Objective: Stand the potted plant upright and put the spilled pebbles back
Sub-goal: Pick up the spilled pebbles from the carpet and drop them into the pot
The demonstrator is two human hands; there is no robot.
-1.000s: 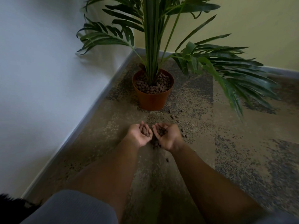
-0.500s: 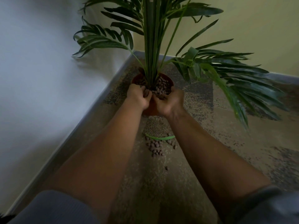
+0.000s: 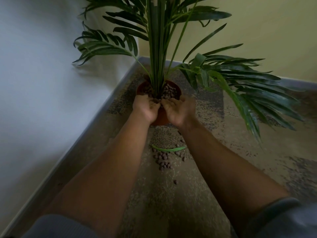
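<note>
The palm plant [image 3: 157, 48] stands upright in its terracotta pot [image 3: 177, 87] in the corner of the floor. Brown pebbles [image 3: 169, 91] fill the pot around the stems. My left hand [image 3: 145, 107] is at the pot's near rim, fingers curled, with a few pebbles at the fingertips. My right hand [image 3: 178, 109] is beside it over the rim, palm turned up and bare, fingers apart. A small heap of spilled pebbles [image 3: 163, 160] lies on the floor between my forearms, with one stray pebble [image 3: 175, 182] nearer to me.
A fallen green leaf [image 3: 169, 149] lies across the floor just beyond the spilled heap. A white wall [image 3: 42, 83] runs along the left, a yellow wall [image 3: 265, 31] behind. Long fronds [image 3: 257, 93] spread low to the right of the pot.
Both hands rose from the floor with scooped pebbles and reached the pot's rim. Since half a second ago the right palm has opened and shows bare.
</note>
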